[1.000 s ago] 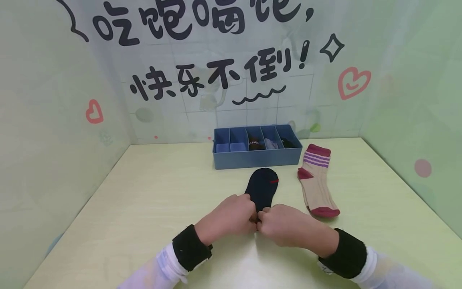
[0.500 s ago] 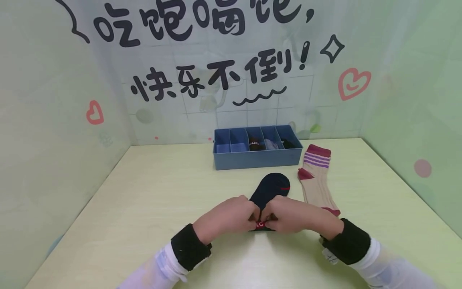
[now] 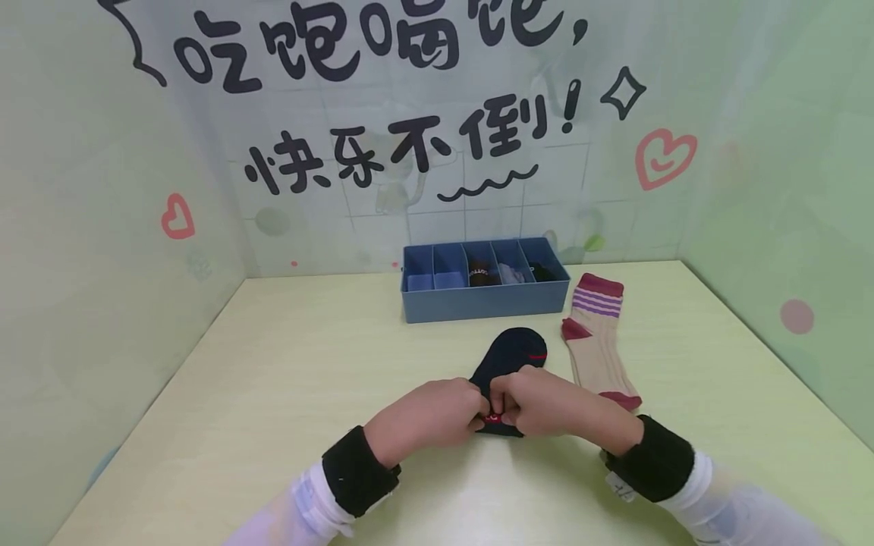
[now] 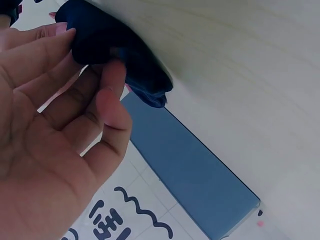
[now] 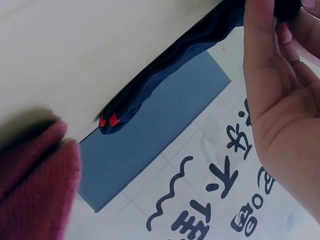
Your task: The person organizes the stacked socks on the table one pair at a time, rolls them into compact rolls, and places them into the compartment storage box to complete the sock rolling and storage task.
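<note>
A navy sock [image 3: 510, 356] with a small red mark at its far end lies on the table in front of me, its near end showing a red patch with pale lettering. My left hand [image 3: 432, 413] pinches the near left edge, its curled fingers seen against the dark cloth [image 4: 107, 32] in the left wrist view. From the right, my right hand [image 3: 549, 402] pinches the same near end beside the red patch. In the right wrist view, the sock [image 5: 170, 67] stretches away from my fingers [image 5: 262, 40]. Some fingertips are hidden by the cloth.
Behind the navy sock stands a blue divided box [image 3: 486, 305], with dark and greyish bundles in some compartments. A beige sock [image 3: 597, 356] with maroon toe, heel and cuff lies at right, near my right forearm. Printed walls border the table [image 3: 307, 341].
The navy sock's far end has swung right and slightly nearer. My right hand has shifted a little right, and the red lettered patch at the near end has come into view.
</note>
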